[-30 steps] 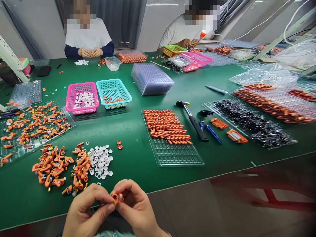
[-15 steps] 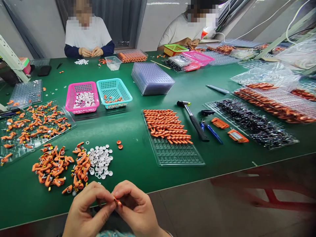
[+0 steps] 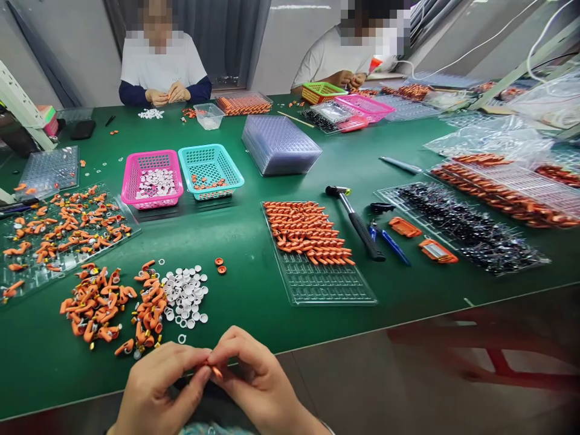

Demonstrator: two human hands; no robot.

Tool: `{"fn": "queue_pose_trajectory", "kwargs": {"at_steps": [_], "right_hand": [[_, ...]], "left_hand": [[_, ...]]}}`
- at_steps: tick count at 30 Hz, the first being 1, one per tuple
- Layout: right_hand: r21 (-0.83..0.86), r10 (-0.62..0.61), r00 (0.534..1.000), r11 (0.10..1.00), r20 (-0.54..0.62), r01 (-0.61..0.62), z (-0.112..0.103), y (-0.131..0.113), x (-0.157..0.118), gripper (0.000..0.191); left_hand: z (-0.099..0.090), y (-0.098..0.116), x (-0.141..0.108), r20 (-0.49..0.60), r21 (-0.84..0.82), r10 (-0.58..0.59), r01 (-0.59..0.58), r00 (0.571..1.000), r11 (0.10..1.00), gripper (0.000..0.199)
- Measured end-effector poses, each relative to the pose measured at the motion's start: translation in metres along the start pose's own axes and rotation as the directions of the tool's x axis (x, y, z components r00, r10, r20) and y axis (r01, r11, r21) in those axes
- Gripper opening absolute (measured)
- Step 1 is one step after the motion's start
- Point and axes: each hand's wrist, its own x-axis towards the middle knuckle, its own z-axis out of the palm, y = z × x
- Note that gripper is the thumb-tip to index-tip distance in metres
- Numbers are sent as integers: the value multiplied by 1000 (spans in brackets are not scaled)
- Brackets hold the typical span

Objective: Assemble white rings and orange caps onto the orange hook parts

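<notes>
At the near table edge (image 3: pixel 54 386), your hands pinch one small orange part.

Your left hand (image 3: pixel 156 393) and right hand (image 3: pixel 256 386) are pressed fingertip to fingertip on the orange part (image 3: pixel 214 370), just off the table edge. A second ago its round face and a pale centre showed between your thumbs; now your fingers have closed over it and only an orange sliver peeks out, so I judge you are squeezing the pieces together. Just beyond the edge lie a heap of orange pieces (image 3: pixel 97 305) and white discs (image 3: pixel 185 296). Farther back sit a clear tray (image 3: pixel 326 284) with orange rows, a hammer (image 3: pixel 356 220), and pink (image 3: pixel 151 179) and teal (image 3: pixel 211 170) baskets. Two people work across the table.
</notes>
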Motion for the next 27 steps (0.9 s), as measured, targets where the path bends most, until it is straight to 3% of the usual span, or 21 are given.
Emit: {"fn": "queue_pose_trajectory", "kwargs": {"at_steps": [5, 8, 12, 18, 22, 27], "right_hand": [[197, 284, 948, 931, 142, -308, -11, -16, 4, 28], [212, 331, 927, 907, 175, -364, -10, -15, 4, 35], [205, 356, 924, 903, 136, -378, -6, -11, 3, 29], [62, 234, 972, 970, 41, -236, -3, -10, 4, 14], [-40, 70, 997, 997, -34, -71, 1, -6, 3, 23], [-162, -149, 986, 977, -77, 136, 5, -1, 0, 29]], "left_hand": [[2, -4, -3, -54, 120, 150, -143, 987, 982, 22], [2, -6, -3, -39, 155, 208, -199, 977, 968, 22], [1, -6, -3, -26, 182, 217, -209, 976, 961, 22], [3, -5, -2, -46, 186, 202, -191, 978, 964, 26], [5, -2, 0, -92, 231, 214, -188, 973, 955, 23], [5, 0, 1, -122, 280, 224, -183, 967, 942, 19]]}}
